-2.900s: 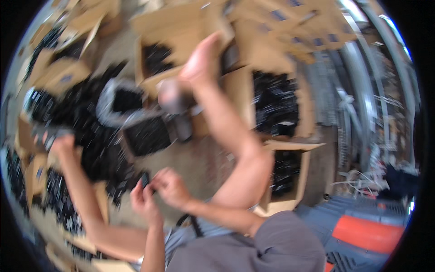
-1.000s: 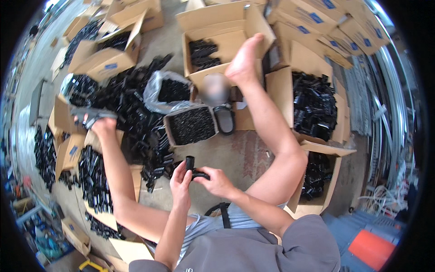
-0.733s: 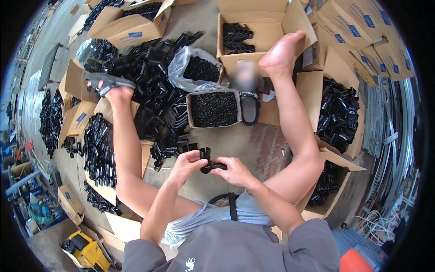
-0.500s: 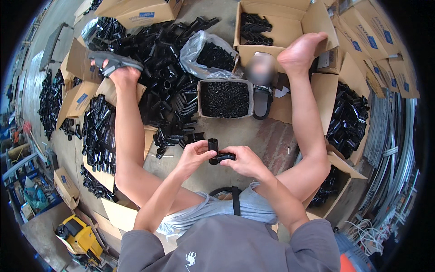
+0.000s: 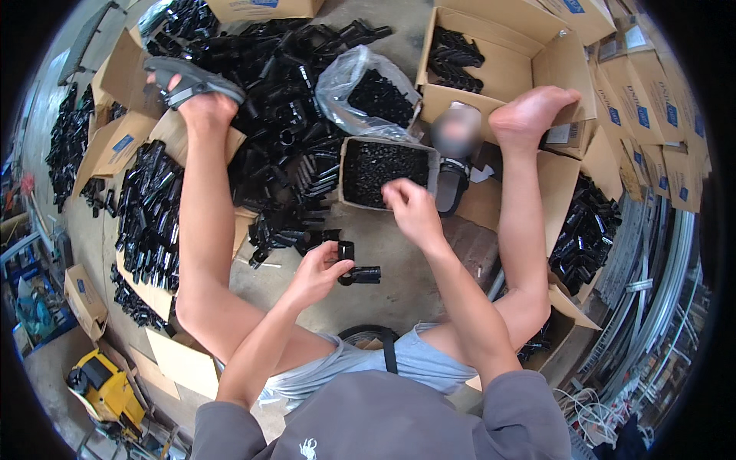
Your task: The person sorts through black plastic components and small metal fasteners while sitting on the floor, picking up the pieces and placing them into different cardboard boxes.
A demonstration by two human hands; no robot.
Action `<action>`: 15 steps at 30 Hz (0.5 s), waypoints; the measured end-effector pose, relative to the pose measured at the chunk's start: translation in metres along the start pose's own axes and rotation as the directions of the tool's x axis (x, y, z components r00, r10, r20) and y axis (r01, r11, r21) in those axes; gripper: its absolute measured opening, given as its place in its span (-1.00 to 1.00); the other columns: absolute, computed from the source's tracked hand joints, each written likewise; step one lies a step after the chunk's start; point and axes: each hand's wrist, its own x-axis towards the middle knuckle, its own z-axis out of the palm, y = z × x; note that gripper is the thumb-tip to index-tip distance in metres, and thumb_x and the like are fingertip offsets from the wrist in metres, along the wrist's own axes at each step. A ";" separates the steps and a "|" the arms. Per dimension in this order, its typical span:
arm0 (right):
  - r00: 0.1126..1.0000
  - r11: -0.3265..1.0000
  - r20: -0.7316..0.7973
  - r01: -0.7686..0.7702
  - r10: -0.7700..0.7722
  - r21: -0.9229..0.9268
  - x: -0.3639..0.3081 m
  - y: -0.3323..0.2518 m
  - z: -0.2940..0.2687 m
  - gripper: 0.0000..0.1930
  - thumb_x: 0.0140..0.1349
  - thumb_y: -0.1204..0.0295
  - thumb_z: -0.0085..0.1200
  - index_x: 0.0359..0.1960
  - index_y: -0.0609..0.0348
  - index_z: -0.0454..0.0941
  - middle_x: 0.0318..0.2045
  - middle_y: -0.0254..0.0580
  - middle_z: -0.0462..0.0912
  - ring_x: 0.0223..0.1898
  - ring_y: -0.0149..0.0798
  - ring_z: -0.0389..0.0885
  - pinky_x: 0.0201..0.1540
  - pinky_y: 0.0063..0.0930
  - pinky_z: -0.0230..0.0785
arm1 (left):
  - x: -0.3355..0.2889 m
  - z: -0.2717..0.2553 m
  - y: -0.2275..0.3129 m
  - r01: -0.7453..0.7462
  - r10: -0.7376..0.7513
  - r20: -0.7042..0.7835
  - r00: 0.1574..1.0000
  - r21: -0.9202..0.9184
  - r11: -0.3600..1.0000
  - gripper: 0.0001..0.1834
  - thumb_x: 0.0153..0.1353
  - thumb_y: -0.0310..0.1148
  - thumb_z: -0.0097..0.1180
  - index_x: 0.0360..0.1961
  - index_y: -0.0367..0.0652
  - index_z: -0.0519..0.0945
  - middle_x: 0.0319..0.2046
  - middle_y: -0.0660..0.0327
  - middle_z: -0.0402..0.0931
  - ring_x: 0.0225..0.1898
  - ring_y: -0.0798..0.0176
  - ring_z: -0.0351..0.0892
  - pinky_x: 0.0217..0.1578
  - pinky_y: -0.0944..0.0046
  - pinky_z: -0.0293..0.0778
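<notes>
Between thumb and fingers, my left hand [image 5: 318, 272] grips a glossy black elbow-shaped pipe fitting [image 5: 363, 275], one tube end pointing up and the other to the right. My right hand [image 5: 411, 208] is over the near right part of a small open box [image 5: 345, 170] filled with tiny black pieces [image 5: 381, 170]. Its fingers are bent and blurred, so whether they hold a piece does not show. Past the small box, a clear plastic bag [image 5: 331, 84] lies open with more small black parts in it.
A big heap of black fittings [image 5: 284, 100] spreads at the far left middle. An open cardboard box [image 5: 521, 65] with a few fittings stands at the far right. Metal rods [image 5: 640, 284] lie along the right, and a yellow machine [image 5: 115, 391] stands at the lower left.
My right hand has left the fitting and moved forward to the small box. My left hand still holds the fitting, now alone. The whole view has shifted slightly.
</notes>
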 end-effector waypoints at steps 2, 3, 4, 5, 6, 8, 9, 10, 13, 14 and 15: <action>0.985 1.000 -0.171 0.007 -0.003 0.024 0.036 -0.016 -0.001 -0.76 0.40 0.30 0.14 -0.17 0.25 0.70 -0.41 0.03 0.75 -0.34 -0.02 0.78 -0.24 -0.21 0.55 | -0.001 0.000 0.004 0.044 -0.044 0.015 0.999 0.004 0.999 -0.69 0.36 -0.46 0.27 0.06 -0.37 0.54 -0.12 0.14 0.65 -0.14 0.36 0.63 -0.07 0.32 0.57; 0.981 1.000 -0.192 0.018 -0.022 -0.024 0.051 -0.022 0.000 -0.76 0.39 0.29 0.15 -0.21 0.24 0.69 -0.41 0.05 0.75 -0.30 0.06 0.77 -0.24 -0.14 0.54 | -0.001 0.002 0.006 0.035 -0.035 -0.007 0.999 -0.022 0.999 -0.69 0.36 -0.45 0.28 0.05 -0.37 0.55 -0.13 0.15 0.65 -0.15 0.37 0.62 -0.08 0.33 0.57; 0.979 0.997 -0.193 0.051 -0.062 -0.060 0.058 -0.028 0.000 -0.76 0.39 0.28 0.16 -0.21 0.24 0.69 -0.40 0.06 0.75 -0.30 0.08 0.77 -0.23 -0.11 0.54 | 0.002 0.006 0.009 0.047 -0.047 -0.005 0.999 -0.036 0.998 -0.69 0.36 -0.45 0.28 0.05 -0.37 0.55 -0.13 0.16 0.65 -0.14 0.37 0.62 -0.08 0.33 0.56; 0.977 0.993 -0.191 0.082 -0.098 -0.086 0.063 -0.038 0.002 -0.75 0.38 0.28 0.16 -0.22 0.24 0.69 -0.39 0.06 0.75 -0.29 0.11 0.76 -0.22 -0.09 0.54 | 0.003 0.009 0.014 0.063 -0.064 -0.009 0.998 -0.044 0.997 -0.69 0.36 -0.45 0.28 0.05 -0.37 0.55 -0.13 0.16 0.66 -0.14 0.37 0.62 -0.08 0.33 0.56; 0.974 0.987 -0.182 0.112 -0.132 -0.113 0.065 -0.049 0.004 -0.75 0.38 0.27 0.16 -0.22 0.24 0.69 -0.38 0.07 0.75 -0.28 0.13 0.76 -0.22 -0.06 0.54 | 0.003 0.011 0.016 0.083 -0.085 -0.017 0.996 -0.057 0.995 -0.68 0.36 -0.45 0.28 0.06 -0.37 0.55 -0.14 0.17 0.66 -0.13 0.37 0.62 -0.08 0.33 0.56; 0.992 0.938 -0.052 0.094 -0.118 -0.333 0.066 -0.056 0.008 -0.76 0.35 0.27 0.18 -0.27 0.24 0.68 -0.36 0.14 0.74 -0.27 0.21 0.74 -0.17 0.03 0.56 | 0.003 0.004 0.011 0.073 -0.077 -0.050 0.996 -0.074 0.995 -0.70 0.37 -0.44 0.28 0.05 -0.33 0.56 -0.14 0.21 0.66 -0.12 0.39 0.61 -0.05 0.34 0.54; 0.994 0.884 0.032 0.104 -0.101 -0.455 0.069 -0.051 0.009 -0.76 0.34 0.29 0.18 -0.30 0.24 0.68 -0.36 0.16 0.74 -0.27 0.21 0.75 -0.16 0.03 0.57 | 0.004 -0.003 0.006 0.056 -0.060 -0.058 0.996 -0.080 0.995 -0.70 0.37 -0.43 0.28 0.05 -0.31 0.56 -0.13 0.23 0.66 -0.10 0.40 0.61 -0.03 0.35 0.53; 0.991 0.815 0.113 0.125 -0.073 -0.566 0.071 -0.045 0.011 -0.77 0.33 0.30 0.19 -0.32 0.24 0.68 -0.36 0.17 0.74 -0.27 0.22 0.75 -0.15 0.04 0.58 | 0.004 -0.009 0.002 0.038 -0.044 -0.067 0.997 -0.086 0.996 -0.71 0.38 -0.41 0.27 0.05 -0.28 0.57 -0.12 0.25 0.66 -0.09 0.41 0.60 -0.01 0.35 0.51; 0.984 0.749 0.117 0.181 -0.138 -0.637 0.069 0.001 0.024 -0.81 0.29 0.33 0.22 -0.26 0.21 0.67 -0.32 0.11 0.72 -0.22 0.17 0.75 -0.14 0.03 0.60 | 0.005 -0.010 0.011 0.094 -0.109 -0.124 0.986 -0.120 0.988 -0.71 0.37 -0.43 0.28 0.05 -0.28 0.56 -0.14 0.26 0.66 -0.12 0.41 0.60 -0.04 0.35 0.52; 0.977 0.737 0.097 0.206 -0.188 -0.644 0.067 0.003 0.026 -0.82 0.28 0.33 0.22 -0.24 0.20 0.67 -0.31 0.09 0.72 -0.21 0.15 0.75 -0.14 0.02 0.60 | 0.009 -0.012 0.012 0.111 -0.127 -0.141 0.982 -0.116 0.987 -0.71 0.37 -0.43 0.28 0.05 -0.28 0.56 -0.14 0.25 0.66 -0.13 0.41 0.60 -0.05 0.35 0.52; 0.975 0.779 0.067 0.210 -0.212 -0.591 0.063 0.005 0.026 -0.84 0.31 0.35 0.20 -0.24 0.17 0.64 -0.31 0.03 0.68 -0.23 0.11 0.72 -0.15 0.01 0.58 | 0.011 -0.012 0.013 0.093 -0.109 -0.140 0.984 -0.114 0.989 -0.71 0.37 -0.43 0.28 0.05 -0.28 0.56 -0.15 0.25 0.66 -0.14 0.42 0.60 -0.07 0.36 0.51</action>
